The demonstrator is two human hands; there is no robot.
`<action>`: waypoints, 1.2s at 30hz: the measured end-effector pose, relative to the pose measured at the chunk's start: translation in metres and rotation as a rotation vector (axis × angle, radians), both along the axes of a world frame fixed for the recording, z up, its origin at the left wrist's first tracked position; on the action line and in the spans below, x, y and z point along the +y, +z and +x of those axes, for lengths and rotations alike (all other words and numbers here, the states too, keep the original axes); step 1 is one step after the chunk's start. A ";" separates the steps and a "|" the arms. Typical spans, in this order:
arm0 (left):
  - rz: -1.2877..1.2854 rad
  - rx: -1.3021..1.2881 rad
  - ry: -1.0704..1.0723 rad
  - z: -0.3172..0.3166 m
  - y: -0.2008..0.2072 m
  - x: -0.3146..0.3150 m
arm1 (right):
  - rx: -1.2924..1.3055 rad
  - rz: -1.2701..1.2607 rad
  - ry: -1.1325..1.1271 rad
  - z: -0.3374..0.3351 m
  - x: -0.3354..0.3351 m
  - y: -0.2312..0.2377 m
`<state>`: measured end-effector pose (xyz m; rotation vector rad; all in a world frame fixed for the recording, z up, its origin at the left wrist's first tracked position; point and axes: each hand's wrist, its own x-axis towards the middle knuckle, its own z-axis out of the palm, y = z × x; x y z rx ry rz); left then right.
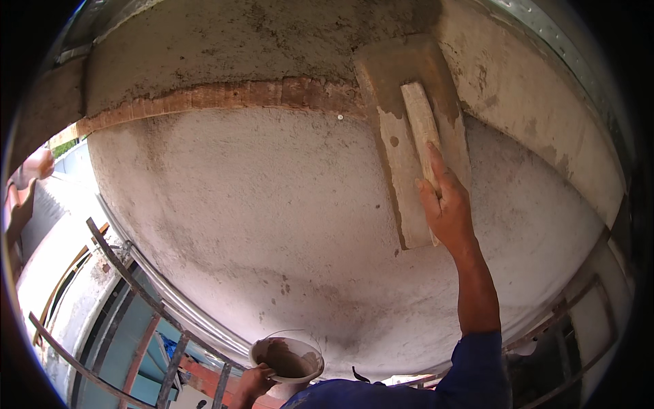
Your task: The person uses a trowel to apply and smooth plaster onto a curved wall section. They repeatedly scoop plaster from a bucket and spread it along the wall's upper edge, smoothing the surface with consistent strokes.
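Note:
My right hand (449, 208) is closed round the pale handle of a large plastering float (402, 191). The float's long board lies against the wall. Wet mortar darkens its upper end, and its top reaches onto a band of wet grey plaster (286, 41). Low in the view, my left hand (253, 383) grips the rim of a white bucket (318, 365) with a thin wire handle. Brown-grey mortar (286, 358) coats the bucket's inside. The left fingers are partly hidden behind the rim.
A reddish-brown strip (225, 95) runs below the wet plaster, above a rough whitish wall (259, 198). A beige beam (531, 102) slants along the right. Metal bars (136, 286) and pipes (184, 300) stand at lower left, beside a bluish opening.

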<state>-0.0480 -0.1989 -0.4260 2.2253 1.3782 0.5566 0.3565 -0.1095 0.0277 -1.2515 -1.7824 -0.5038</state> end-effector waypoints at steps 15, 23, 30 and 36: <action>0.072 -0.057 -0.061 0.008 0.000 0.008 | 0.039 0.082 0.012 -0.022 0.003 0.037; 0.062 -0.036 -0.026 0.002 -0.009 0.008 | 0.168 0.232 -0.029 0.000 0.000 0.003; 0.018 -0.008 -0.004 0.003 -0.001 0.011 | 0.591 0.127 0.051 -0.027 -0.013 0.081; 0.053 -0.053 -0.071 0.003 -0.007 0.012 | 0.440 0.240 0.029 -0.021 0.002 0.070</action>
